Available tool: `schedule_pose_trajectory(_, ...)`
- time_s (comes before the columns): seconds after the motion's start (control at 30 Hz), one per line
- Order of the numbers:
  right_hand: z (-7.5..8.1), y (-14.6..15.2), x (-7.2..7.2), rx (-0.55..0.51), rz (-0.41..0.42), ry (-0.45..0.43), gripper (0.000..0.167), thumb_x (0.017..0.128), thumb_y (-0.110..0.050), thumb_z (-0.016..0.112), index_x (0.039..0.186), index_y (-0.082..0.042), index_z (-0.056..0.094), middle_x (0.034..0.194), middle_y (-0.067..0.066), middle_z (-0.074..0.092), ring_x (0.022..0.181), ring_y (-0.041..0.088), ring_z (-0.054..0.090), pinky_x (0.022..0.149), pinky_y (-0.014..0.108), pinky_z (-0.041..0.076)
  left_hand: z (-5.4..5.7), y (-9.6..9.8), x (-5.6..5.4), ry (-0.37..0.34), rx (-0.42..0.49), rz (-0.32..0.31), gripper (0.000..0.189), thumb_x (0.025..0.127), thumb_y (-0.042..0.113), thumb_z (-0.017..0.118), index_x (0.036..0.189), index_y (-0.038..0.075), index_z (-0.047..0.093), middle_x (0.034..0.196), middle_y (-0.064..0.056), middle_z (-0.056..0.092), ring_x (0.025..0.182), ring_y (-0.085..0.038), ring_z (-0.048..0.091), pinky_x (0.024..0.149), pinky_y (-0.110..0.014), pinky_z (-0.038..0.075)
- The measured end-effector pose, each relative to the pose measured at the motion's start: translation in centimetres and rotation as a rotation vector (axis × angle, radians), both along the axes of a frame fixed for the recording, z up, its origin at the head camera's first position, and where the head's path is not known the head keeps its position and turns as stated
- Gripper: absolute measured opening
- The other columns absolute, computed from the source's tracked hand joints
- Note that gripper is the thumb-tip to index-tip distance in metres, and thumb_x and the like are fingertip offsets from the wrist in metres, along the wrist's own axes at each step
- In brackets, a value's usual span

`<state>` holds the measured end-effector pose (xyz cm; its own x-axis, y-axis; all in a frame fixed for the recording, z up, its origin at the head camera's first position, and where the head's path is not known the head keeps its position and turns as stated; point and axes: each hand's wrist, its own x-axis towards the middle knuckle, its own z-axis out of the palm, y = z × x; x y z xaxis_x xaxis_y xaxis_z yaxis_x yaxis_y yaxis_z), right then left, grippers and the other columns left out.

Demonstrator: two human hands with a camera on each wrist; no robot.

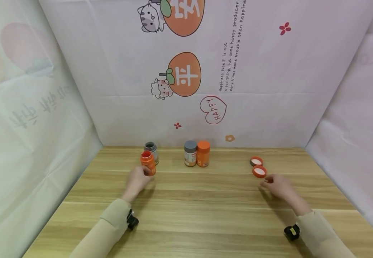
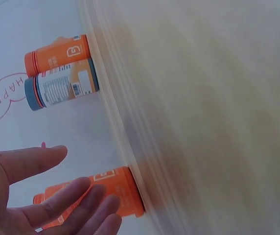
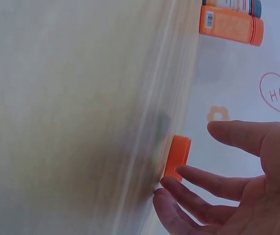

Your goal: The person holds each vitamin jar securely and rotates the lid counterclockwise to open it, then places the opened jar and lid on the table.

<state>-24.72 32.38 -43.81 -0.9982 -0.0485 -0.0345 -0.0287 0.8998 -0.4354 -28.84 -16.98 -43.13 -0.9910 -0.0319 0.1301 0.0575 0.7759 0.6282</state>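
My left hand [image 1: 139, 179] is beside an uncapped orange jar [image 1: 149, 165] at the left of the table. In the left wrist view its thumb stands apart from the loosely bent fingers [image 2: 93, 198], which overlap the jar without wrapping round it. Right behind that jar stands a grey jar [image 1: 155, 154], also uncapped. On the right, my right hand [image 1: 280, 186] is just in front of an orange lid [image 1: 259, 171] that lies with its white inside up. Thumb and fingers [image 3: 211, 182] are spread, with nothing between them. A second lid [image 1: 256, 161], grey and orange, lies behind the first.
Two capped jars, one grey-lidded [image 1: 190, 154] and one orange [image 1: 203, 154], stand side by side near the back middle. A printed cloth wall [image 1: 254, 118] rises behind the wooden table [image 1: 199, 208], and white cloth [image 1: 350, 136] hangs on both sides.
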Motion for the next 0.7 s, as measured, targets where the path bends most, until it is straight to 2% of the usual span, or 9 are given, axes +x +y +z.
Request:
schedule_pose_trajectory(0.27,-0.1,-1.6,-0.1,0.036,0.038,0.07,0.047,0.091,-0.029,0.059,0.114,0.011,0.06,0.105,0.026,0.066,0.098,0.042,0.061,0.083,0.052,0.047,0.4,1.6,0.5,-0.02,-0.005,-0.047,0.029,0.081,0.018,0.07,0.103,-0.001,0.069,0.102,-0.016,0.069,0.094,-0.03,0.064,0.083,-0.044,0.05)
schedule_pose_trajectory(0.47,-0.3,-2.7,-0.2,0.017,0.061,0.066,0.047,0.091,-0.031,0.059,0.115,0.011,0.059,0.106,0.026,0.066,0.099,0.041,0.061,0.083,0.052,0.048,0.3,2.4,0.4,-0.045,0.0,-0.092,0.031,0.084,0.02,0.066,0.108,0.001,0.067,0.107,-0.015,0.069,0.098,-0.03,0.064,0.085,-0.045,0.05)
schedule_pose_trajectory(0.7,-0.4,-4.1,-0.5,-0.021,0.09,0.101,0.044,0.091,-0.027,0.061,0.116,0.009,0.06,0.105,0.026,0.066,0.096,0.039,0.063,0.082,0.051,0.049,0.1,3.3,0.2,-0.08,0.0,-0.118,0.039,0.086,0.022,0.065,0.119,0.001,0.063,0.116,-0.017,0.066,0.105,-0.032,0.063,0.089,-0.046,0.049)
